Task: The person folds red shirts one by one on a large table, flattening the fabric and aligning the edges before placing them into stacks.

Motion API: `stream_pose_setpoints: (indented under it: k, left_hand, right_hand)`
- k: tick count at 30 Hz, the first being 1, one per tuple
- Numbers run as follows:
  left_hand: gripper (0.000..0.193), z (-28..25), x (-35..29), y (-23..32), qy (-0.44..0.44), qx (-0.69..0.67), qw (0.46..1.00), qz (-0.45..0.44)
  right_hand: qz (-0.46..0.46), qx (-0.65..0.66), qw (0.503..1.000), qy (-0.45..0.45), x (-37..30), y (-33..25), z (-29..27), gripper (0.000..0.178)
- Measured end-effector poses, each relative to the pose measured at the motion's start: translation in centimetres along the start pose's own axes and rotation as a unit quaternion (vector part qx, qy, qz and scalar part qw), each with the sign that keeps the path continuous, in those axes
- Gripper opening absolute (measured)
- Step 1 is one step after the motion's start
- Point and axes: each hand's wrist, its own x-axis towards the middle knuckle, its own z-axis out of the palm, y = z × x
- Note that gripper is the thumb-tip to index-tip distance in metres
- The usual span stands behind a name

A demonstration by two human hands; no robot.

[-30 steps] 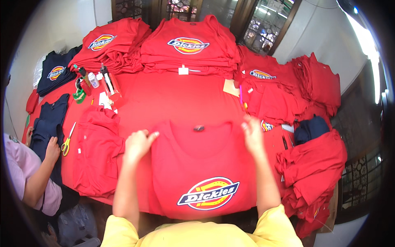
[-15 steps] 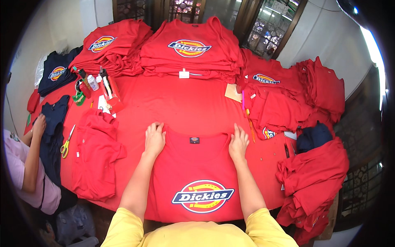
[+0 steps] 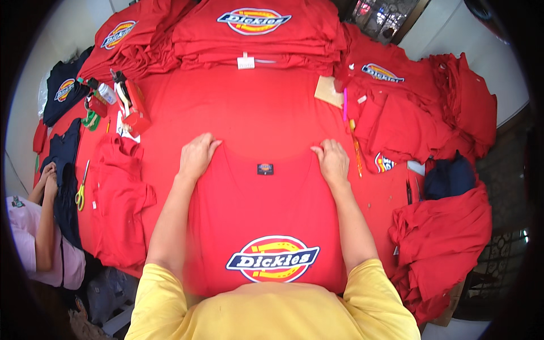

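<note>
A red T-shirt [image 3: 266, 207] lies spread in front of me on the red-covered table [image 3: 255, 107], its neckline away from me. A dark label sits inside the neck, and a blue, white and yellow printed emblem shows lower on its chest. My left hand [image 3: 196, 156] pinches the shirt at its left shoulder, thumb toward the neckline. At the opposite shoulder, my right hand [image 3: 333, 162] is closed on the fabric in the same way. Both arms reach forward over the shirt, and its lower hem is hidden by my body.
Stacks of folded red shirts [image 3: 255, 45] line the far edge. Scissors [image 3: 81, 187], a crumpled red garment [image 3: 119, 209] and a red holder with tools [image 3: 133, 107] lie left. Heaped red garments [image 3: 442, 238] stand right. A co-worker's hands [image 3: 50, 175] hold dark fabric at far left.
My hands have moved forward and their fingers have closed on the shirt's shoulders. The view has shifted, so the far stacks sit higher in the picture. The co-worker's hands have come together.
</note>
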Motion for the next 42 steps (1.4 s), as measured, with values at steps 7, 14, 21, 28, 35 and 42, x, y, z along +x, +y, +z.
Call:
stream_pose_setpoints:
  k: [7,14,21,28,35,42]
  left_hand:
    - [0.027,-2.6,-0.3,1.0,-0.094,-0.126,0.983,-0.090]
    - [0.018,-4.0,0.8,1.3,-0.124,-0.272,0.941,-0.158]
    - [0.017,-1.1,-0.6,0.1,-0.008,-0.074,0.996,0.054]
    - [0.022,-3.7,-2.0,3.4,0.043,0.004,0.999,0.002]
    - [0.020,-9.5,-12.9,4.8,-0.055,-0.124,0.967,-0.217]
    - [0.035,-11.8,-23.7,9.2,-0.143,-0.055,0.971,-0.186]
  right_hand:
    - [0.050,0.107,0.988,-0.102,0.4,-0.2,-1.9,0.030]
    - [0.142,0.365,0.888,-0.240,2.2,1.9,-2.8,0.028]
    - [0.091,0.093,0.991,-0.028,0.0,-0.9,0.4,0.022]
    - [0.125,0.124,0.984,-0.025,-0.4,-1.7,-2.4,0.022]
    - [0.196,0.212,0.957,-0.027,-6.9,1.3,-7.9,0.023]
    - [0.273,0.046,0.924,-0.263,-14.9,-2.8,-13.9,0.031]
